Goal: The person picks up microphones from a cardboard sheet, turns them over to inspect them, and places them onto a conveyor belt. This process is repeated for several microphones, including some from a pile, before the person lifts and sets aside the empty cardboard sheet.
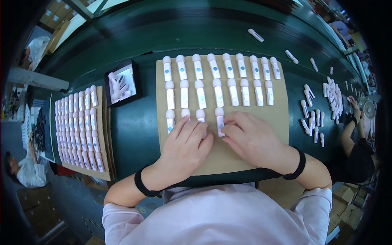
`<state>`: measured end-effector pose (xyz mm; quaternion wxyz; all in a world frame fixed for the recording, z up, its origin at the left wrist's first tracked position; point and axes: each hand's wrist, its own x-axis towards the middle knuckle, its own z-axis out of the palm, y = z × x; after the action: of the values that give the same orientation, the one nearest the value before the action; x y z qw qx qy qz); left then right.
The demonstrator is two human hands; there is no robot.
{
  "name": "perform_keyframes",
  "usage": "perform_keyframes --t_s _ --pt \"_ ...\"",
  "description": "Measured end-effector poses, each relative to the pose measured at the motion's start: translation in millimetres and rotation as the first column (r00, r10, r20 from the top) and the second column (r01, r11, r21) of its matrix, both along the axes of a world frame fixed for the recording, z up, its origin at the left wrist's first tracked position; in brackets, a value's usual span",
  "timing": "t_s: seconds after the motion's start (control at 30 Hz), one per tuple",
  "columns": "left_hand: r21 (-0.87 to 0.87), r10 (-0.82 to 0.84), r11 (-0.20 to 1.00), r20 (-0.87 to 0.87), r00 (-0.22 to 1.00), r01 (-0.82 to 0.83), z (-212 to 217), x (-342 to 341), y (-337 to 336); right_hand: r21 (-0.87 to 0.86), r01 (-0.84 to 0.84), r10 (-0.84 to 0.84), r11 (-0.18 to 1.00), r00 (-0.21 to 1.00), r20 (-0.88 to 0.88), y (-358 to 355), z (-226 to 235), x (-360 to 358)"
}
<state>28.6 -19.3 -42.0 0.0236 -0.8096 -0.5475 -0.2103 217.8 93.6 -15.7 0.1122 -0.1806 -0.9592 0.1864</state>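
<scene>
While both hands work low over the cardboard sheet [228, 158] at the centre of the frame, the step in hand looks like attending to the third row of pale, round-headed devices, one piece at a time. The left hand [183, 145] lies over the second device [185, 111] and third device [200, 114] of that row, its fingers bent and close together, hiding their lower parts; whether it pinches either one I cannot tell. The right hand [257, 141] is curled, thumb and fingertips drawn near each other at the right edge of the fourth device [219, 118]; it seems to touch that piece, though a firm grip is not clear.

That fourth piece lies with its rounded head toward the top of the frame and a blue spot on its body, as on several in the top row [212, 65]. Bare cardboard remains to its right, beneath the right hand. The next move probably calls for a light pinch on the body, keeping the head in line with its neighbours without nudging them. More loose devices [335, 98] lie at the right of the frame.
</scene>
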Motion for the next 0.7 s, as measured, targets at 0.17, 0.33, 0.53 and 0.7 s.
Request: perform_keyframes --t_s 0.17,0.33,0.53,0.7 --pt "-0.053 -0.003 0.999 0.14 0.99 0.01 10 -3 -8 -0.003 0.122 -0.123 0.992 0.992 -0.02 48 33 20" --pt "-0.146 0.03 0.989 0.293 0.956 0.013 35 -21 -18 0.017 0.401 -0.4 0.916 0.911 0.098 146 41 32" --pt "-0.126 0.207 0.978 0.418 0.884 -0.169 47 -44 -26 0.189 0.312 -0.347 0.931 0.918 0.194 273 1 20" --pt "-0.146 0.422 0.902 0.498 0.758 -0.406 45 -46 -41 0.083 0.316 -0.325 0.945 0.886 0.33 306 -24 -28"
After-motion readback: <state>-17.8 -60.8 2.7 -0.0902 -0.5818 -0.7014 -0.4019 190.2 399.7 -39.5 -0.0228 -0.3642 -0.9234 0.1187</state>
